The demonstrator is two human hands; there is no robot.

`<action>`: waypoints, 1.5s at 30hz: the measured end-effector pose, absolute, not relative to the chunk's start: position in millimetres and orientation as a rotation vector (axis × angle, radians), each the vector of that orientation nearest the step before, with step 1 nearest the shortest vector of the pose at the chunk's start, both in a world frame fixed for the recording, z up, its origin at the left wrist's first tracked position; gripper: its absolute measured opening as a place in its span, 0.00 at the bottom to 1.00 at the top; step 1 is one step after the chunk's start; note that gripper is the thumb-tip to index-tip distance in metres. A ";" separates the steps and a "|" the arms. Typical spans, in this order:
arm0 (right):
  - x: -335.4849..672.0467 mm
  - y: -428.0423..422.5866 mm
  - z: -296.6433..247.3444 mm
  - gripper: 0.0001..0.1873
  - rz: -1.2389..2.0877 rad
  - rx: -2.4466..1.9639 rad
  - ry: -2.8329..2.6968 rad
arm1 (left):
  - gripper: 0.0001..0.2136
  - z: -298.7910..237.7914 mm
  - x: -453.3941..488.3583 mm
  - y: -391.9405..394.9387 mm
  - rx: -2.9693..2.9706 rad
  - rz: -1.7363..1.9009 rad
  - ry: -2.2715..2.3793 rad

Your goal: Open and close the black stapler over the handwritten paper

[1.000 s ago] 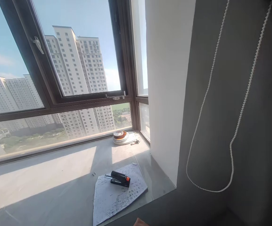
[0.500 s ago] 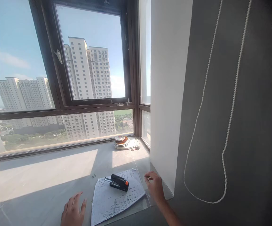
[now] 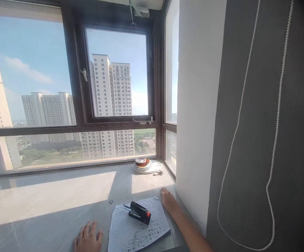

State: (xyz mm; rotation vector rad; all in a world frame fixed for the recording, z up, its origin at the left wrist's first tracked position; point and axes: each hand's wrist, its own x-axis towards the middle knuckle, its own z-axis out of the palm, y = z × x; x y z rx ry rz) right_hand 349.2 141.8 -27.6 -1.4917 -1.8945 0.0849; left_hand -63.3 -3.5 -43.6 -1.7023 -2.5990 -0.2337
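My left hand [image 3: 87, 238] lies flat and open on the grey window ledge [image 3: 49, 206], just left of a printed paper sheet [image 3: 137, 232]. My right hand [image 3: 168, 201] rests open on the ledge at the sheet's far right corner, close to the white wall [image 3: 194, 115]. A black tool with an orange button [image 3: 139, 212] lies on the sheet between my hands. Neither hand holds anything.
A flat stack of round discs [image 3: 143, 165] and a small dark bit [image 3: 159, 173] sit in the ledge's far right corner by the window frame [image 3: 158, 105]. A white bead chain [image 3: 270, 175] hangs in a loop on the dark wall at right. Small screws [image 3: 111, 201] lie on the ledge.
Both hands came into view and settled on the ledge, the right one sliding forward past the sheet's corner. The view tilted upward and levelled out.
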 end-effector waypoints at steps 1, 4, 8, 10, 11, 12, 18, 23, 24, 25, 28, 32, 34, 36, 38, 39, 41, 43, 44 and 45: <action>349.5 141.8 -27.5 0.20 0.109 -1.521 -1.936 | 0.29 -44.7 -63.5 -2.4 -1.697 -0.254 -2.590; 349.1 137.3 -23.1 0.21 0.096 -1.583 -2.032 | 0.28 -46.9 -61.7 -2.8 -1.683 -0.248 -2.559; 345.1 125.0 -23.7 0.24 -0.003 -1.508 -1.997 | 0.27 -43.4 -56.5 -7.3 -1.681 -0.223 -2.535; 342.5 117.9 -26.8 0.25 -0.034 -1.504 -1.985 | 0.25 -36.2 -53.9 -5.7 -1.678 -0.228 -2.503; 341.3 114.1 -27.6 0.25 -0.048 -1.517 -1.981 | 0.24 -30.7 -52.8 -2.8 -1.691 -0.237 -2.480; 340.2 110.1 -27.5 0.25 -0.059 -1.537 -1.978 | 0.22 -24.3 -52.1 1.7 -1.711 -0.252 -2.463; 339.2 85.1 -9.2 0.18 0.035 -1.343 -2.113 | 0.29 -4.0 -57.8 50.7 -2.120 -0.529 -2.129; 339.0 72.4 1.9 0.17 0.190 -0.983 -2.353 | 0.33 -26.5 -67.5 69.4 -2.341 -0.449 -2.125; 338.0 71.1 3.0 0.16 0.206 -0.968 -2.369 | 0.32 -29.6 -68.2 69.0 -2.317 -0.457 -2.142; 336.6 70.2 4.1 0.15 0.217 -0.962 -2.381 | 0.31 -31.4 -68.2 67.9 -2.280 -0.478 -2.150; 330.0 68.1 7.0 0.13 0.221 -0.975 -2.393 | 0.26 -30.3 -65.6 62.9 -2.110 -0.569 -2.191; 318.6 63.1 7.3 0.14 0.214 -1.020 -2.381 | 0.21 -23.4 -60.8 58.9 -1.966 -0.624 -2.253; 314.0 59.6 5.4 0.15 0.220 -1.055 -2.365 | 0.20 -21.5 -59.8 58.5 -1.973 -0.656 -2.266; 310.9 56.1 2.8 0.15 0.223 -1.086 -2.350 | 0.19 -21.5 -60.0 58.7 -1.992 -0.700 -2.275; 309.3 53.6 -0.2 0.15 0.224 -1.099 -2.339 | 0.20 -23.0 -61.2 59.0 -1.992 -0.736 -2.273; 308.8 52.8 -1.6 0.14 0.224 -1.099 -2.335 | 0.21 -24.0 -61.9 59.1 -1.988 -0.741 -2.265; 308.0 52.5 -3.9 0.14 0.224 -1.096 -2.328 | 0.21 -25.5 -63.1 59.0 -1.996 -0.721 -2.246; 307.1 53.0 -5.3 0.14 0.218 -1.116 -2.312 | 0.20 -24.9 -62.8 57.8 -2.019 -0.680 -2.244; 306.8 53.4 -5.7 0.14 0.212 -1.135 -2.303 | 0.19 -23.6 -61.9 56.7 -2.026 -0.660 -2.249; 306.6 53.8 -5.9 0.14 0.205 -1.156 -2.296 | 0.18 -21.7 -60.6 55.2 -2.017 -0.645 -2.256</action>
